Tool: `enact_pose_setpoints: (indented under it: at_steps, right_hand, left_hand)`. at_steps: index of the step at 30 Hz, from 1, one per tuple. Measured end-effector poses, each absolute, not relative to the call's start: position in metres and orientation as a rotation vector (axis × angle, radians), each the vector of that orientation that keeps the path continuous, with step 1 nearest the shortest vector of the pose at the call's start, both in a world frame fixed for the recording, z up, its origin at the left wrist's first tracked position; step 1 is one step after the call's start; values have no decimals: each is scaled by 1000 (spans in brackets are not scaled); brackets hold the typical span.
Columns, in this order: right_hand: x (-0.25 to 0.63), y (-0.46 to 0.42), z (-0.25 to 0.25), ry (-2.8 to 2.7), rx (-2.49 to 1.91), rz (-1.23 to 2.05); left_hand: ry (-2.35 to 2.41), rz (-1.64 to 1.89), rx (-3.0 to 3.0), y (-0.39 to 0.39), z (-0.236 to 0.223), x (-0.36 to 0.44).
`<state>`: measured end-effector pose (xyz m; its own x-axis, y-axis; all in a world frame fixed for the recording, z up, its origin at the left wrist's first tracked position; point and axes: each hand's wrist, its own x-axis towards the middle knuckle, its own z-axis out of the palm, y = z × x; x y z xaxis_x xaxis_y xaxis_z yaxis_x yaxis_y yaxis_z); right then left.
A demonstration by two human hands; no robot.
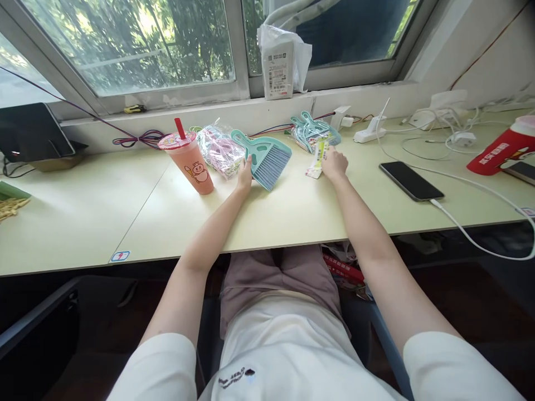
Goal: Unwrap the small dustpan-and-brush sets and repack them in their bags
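Observation:
A small teal hand brush (264,157) lies on the pale desk (292,211), bristles toward me. My left hand (244,174) grips its left edge with fingers closed on it. My right hand (334,164) rests palm down, fingers curled, on a narrow printed packet (318,159). Just behind that hand lies a pile of teal brush sets in clear wrap (311,131). A clear bag of pink items (218,150) lies left of the brush.
A pink drink cup with a red straw (191,161) stands left of my left hand. A black phone (411,180) on a white cable lies to the right, a red bottle (501,149) further right. A wrapped box (279,62) is on the sill.

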<state>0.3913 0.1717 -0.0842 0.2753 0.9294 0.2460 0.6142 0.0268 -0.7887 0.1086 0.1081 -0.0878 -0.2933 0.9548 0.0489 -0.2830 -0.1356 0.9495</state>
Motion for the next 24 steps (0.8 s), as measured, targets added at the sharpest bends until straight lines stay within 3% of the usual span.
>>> enact_pose_setpoints:
  at_steps: [3, 6, 10, 14, 24]
  right_hand:
    - [403, 168, -80, -1477, -1720, 77]
    - [388, 156, -72, -1622, -1459, 2]
    - [335, 129, -66, -1902, -1072, 89]
    - [301, 109, -67, -1863, -1068, 187]
    - [321, 132, -66, -1806, -987, 566]
  left_hand:
    - [1185, 1734, 987, 103, -86, 114]
    - [1274, 1758, 1106, 94, -85, 124]
    - [1252, 1710, 1285, 79, -84, 142]
    - [1205, 1674, 1337, 66, -80, 156]
    - [1213, 1515, 1515, 66, -73, 155]
